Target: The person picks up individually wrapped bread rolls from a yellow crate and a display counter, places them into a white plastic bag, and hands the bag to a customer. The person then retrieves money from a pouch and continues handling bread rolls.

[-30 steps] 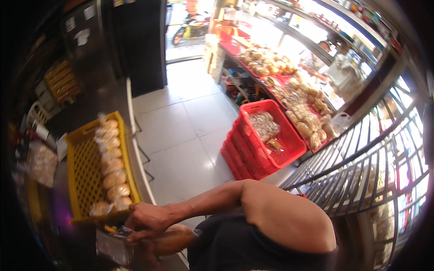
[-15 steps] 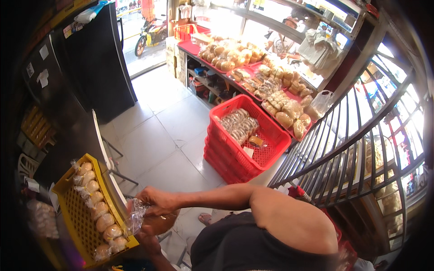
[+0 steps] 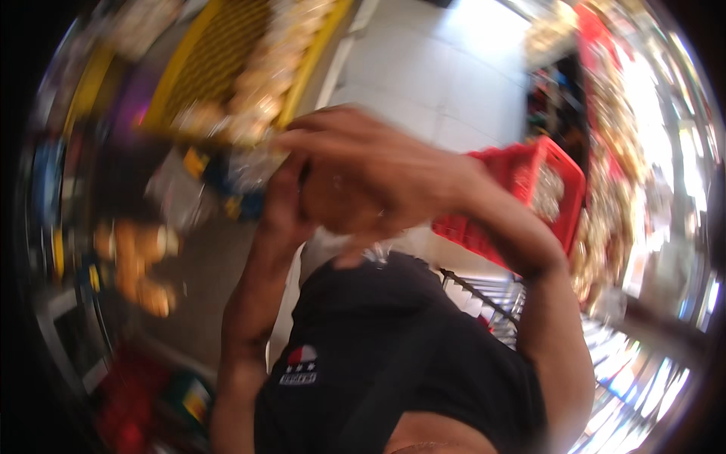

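Note:
Close in front of my chest, both hands are on a brown bread in a clear plastic bag. My right hand is closed over its top and far side, smeared by motion. My left hand grips the near left side of it. Clear plastic sticks out left of my fingers; whether it belongs to the same bag I cannot tell. Beyond my hands, a yellow crate holds a row of bagged round buns along its right side.
Red stacked crates with bagged bread stand right of my forearm. A display with bread runs along the right. On the dark table at left lie several breads. A metal grille is at lower right.
My view has turned left and down, so the yellow crate now appears at the top. My hands have drawn the bagged bread away from the crate's edge, nearer my body.

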The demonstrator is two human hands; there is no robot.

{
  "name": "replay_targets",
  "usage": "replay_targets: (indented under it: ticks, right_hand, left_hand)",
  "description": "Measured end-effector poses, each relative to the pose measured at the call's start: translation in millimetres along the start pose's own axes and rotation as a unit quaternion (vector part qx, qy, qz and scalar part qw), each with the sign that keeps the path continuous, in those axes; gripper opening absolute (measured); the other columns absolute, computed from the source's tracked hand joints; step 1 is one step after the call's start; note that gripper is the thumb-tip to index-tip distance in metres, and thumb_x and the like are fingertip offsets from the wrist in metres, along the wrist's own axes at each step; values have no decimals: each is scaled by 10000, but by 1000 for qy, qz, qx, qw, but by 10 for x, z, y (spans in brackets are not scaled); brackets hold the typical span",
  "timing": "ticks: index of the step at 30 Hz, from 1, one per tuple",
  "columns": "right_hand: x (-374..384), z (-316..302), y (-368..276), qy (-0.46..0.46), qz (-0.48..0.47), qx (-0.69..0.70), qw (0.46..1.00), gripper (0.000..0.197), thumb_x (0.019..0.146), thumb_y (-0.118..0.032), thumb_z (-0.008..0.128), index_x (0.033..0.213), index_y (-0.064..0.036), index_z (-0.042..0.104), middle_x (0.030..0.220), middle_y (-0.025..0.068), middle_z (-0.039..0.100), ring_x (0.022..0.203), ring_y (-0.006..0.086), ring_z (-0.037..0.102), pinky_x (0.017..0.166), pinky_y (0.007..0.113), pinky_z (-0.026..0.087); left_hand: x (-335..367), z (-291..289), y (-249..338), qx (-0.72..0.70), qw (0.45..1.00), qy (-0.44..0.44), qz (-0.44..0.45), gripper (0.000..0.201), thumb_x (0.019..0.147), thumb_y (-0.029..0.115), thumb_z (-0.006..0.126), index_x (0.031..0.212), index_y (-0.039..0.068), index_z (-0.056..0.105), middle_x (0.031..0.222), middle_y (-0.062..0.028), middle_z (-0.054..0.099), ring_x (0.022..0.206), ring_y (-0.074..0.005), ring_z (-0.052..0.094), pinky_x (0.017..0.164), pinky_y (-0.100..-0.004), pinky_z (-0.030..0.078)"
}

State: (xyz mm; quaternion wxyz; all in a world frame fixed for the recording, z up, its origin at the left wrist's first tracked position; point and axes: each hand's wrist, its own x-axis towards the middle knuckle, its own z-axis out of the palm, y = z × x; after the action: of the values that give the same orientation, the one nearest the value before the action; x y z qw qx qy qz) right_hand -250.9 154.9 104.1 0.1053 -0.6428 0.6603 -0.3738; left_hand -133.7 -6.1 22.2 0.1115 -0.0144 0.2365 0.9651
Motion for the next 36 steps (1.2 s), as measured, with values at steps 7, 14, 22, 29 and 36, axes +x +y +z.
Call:
replay_targets:
  ticks: [7, 14, 22, 29, 36]
  right_hand:
    - [-388, 1004, 323, 89, 363, 509, 776, 983, 776, -400, 830, 1520, -4, 325, 1420, 222, 519, 1296, 394, 529, 1076, 492, 452]
    - [-286, 820, 433, -92, -28, -90, 991, 974, 726, -286, 879, 1484, 25, 353, 1363, 229, 560, 1286, 384, 538, 1093, 462, 436]
    - [-331, 1153, 712, -30, 226, 248, 941, 309, 926, -107, 645, 1215, 3, 631, 1139, 149, 678, 1072, 290, 663, 897, 384, 555]
    - [694, 1284, 250, -171, -254, -48, 951, 406, 722, -201, 736, 1127, -169, 737, 1396, 39, 547, 1294, 290, 509, 997, 507, 457]
    - [1031, 1940, 661, -256, -220, 16, 941, 102, 822, -182, 668, 884, -103, 651, 810, 39, 668, 790, 241, 685, 700, 410, 510]
  left_hand:
    - [-29, -447, -269, 67, 932, 229, 273, 541, 1072, 489, 409, 1161, 6, 637, 1333, -132, 624, 1170, -251, 614, 1067, -418, 470]
    - [-118, -764, -616, -178, 907, 313, 220, 546, 1085, 486, 351, 1291, 38, 587, 1253, -113, 649, 1205, -260, 591, 1086, -426, 449]
    - [-895, -753, -203, 110, 990, 87, -10, 634, 1091, 495, 332, 1220, -35, 656, 1066, -153, 698, 1062, -231, 652, 1011, -368, 477]
    - [-1282, -708, 25, 36, 990, 87, -108, 549, 999, 461, 573, 1278, -9, 622, 1102, -151, 706, 1092, -278, 645, 997, -395, 485]
    - [-1486, -888, 510, 700, 649, 174, -243, 493, 735, 336, 755, 1088, 2, 672, 1025, -111, 698, 1058, -279, 653, 954, -471, 464]
